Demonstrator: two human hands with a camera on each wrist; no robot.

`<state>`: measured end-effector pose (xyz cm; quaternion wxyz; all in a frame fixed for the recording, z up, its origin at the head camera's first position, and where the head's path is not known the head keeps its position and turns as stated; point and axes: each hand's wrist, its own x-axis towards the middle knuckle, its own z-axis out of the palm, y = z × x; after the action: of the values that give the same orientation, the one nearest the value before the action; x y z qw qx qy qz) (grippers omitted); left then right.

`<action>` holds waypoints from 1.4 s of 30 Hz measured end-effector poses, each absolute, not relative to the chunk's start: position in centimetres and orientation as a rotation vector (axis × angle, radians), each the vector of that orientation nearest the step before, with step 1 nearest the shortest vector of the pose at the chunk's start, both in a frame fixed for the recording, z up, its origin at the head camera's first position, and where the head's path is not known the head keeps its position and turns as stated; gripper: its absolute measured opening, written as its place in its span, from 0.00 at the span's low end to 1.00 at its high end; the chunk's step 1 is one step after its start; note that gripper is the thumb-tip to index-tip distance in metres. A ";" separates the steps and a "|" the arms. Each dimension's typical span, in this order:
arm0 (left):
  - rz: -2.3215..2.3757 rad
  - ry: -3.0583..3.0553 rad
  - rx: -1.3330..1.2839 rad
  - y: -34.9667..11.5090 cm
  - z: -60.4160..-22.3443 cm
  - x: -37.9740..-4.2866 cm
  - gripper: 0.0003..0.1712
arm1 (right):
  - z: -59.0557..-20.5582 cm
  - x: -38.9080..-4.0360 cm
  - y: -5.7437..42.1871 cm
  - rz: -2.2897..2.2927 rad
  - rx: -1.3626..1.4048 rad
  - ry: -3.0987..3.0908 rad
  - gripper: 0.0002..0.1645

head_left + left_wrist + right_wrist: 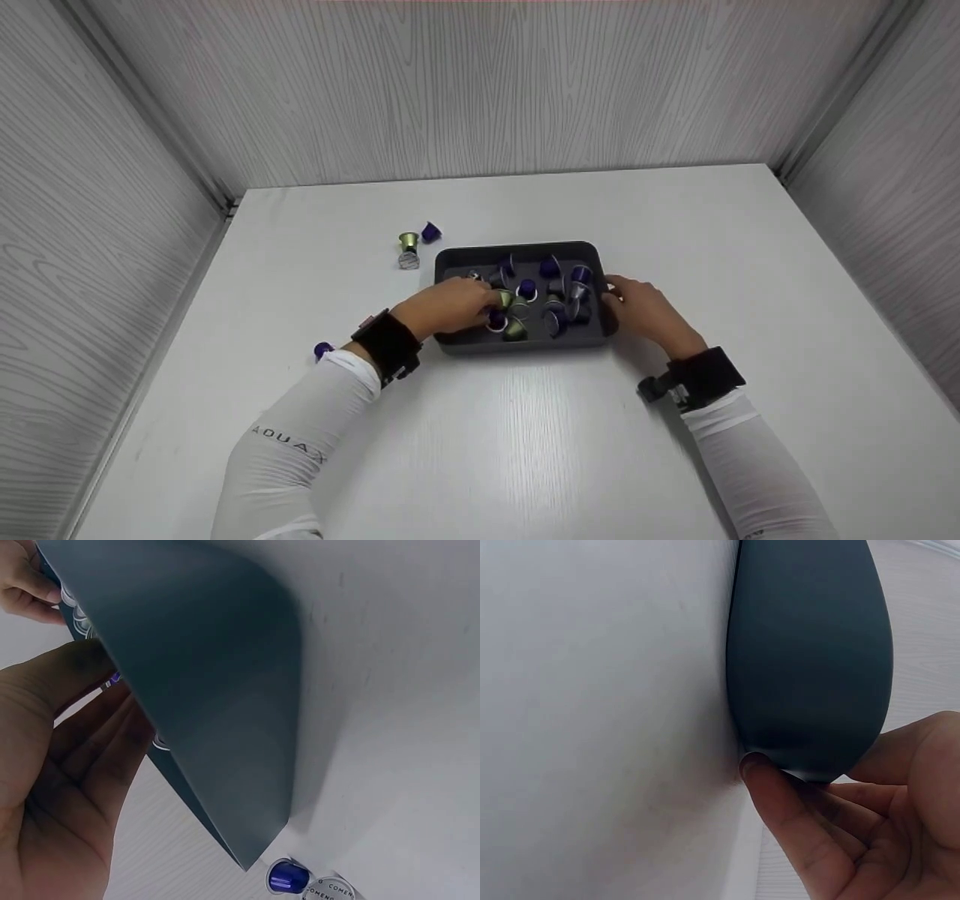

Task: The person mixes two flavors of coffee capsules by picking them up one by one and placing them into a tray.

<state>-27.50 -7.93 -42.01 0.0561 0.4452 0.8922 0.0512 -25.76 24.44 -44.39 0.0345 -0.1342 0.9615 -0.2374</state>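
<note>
A dark grey tray (525, 347) holds several purple and green coffee capsules, some upright and some on their sides. My left hand (457, 304) reaches over its left end, pinching a green coffee capsule (504, 298) at the fingertips. In the left wrist view the tray wall (217, 682) hides those fingertips, and a bit of purple capsule shows between thumb and fingers. At the tray's right end, my right hand (641, 307) grips the wall. In the right wrist view, a fingertip touches the tray's lower edge (810, 652) and the thumb is partly behind it.
Left of the tray's far corner lie a green capsule (408, 240), a capsule with its silver lid showing (409, 260) and a purple capsule (430, 232). Another purple capsule (323, 350) is beside the left sleeve. Panels (495, 90) enclose the white table (570, 450) at the back and sides.
</note>
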 end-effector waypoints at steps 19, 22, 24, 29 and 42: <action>0.304 2.869 1.447 -11.2 -42.3 -26.9 0.20 | -44.3 -25.8 24.6 -0.740 -0.417 2.941 0.26; 0.346 2.885 1.445 -11.8 -42.4 -26.8 0.24 | -44.3 -25.7 24.6 -0.734 -0.417 2.943 0.26; 0.368 2.889 1.422 -12.3 -42.4 -26.7 0.27 | -44.3 -25.7 24.6 -0.729 -0.413 2.941 0.26; 0.385 2.906 1.346 -13.4 -42.7 -26.5 0.33 | -44.3 -25.7 24.6 -0.731 -0.408 2.937 0.26; 0.333 2.938 1.106 -16.8 -43.6 -25.7 0.41 | -44.3 -25.8 24.6 -0.723 -0.396 2.942 0.26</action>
<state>-25.73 -16.76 -43.59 -0.0076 0.3502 0.9307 0.1054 -25.82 24.61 -44.33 0.0432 -0.1294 0.9620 -0.2364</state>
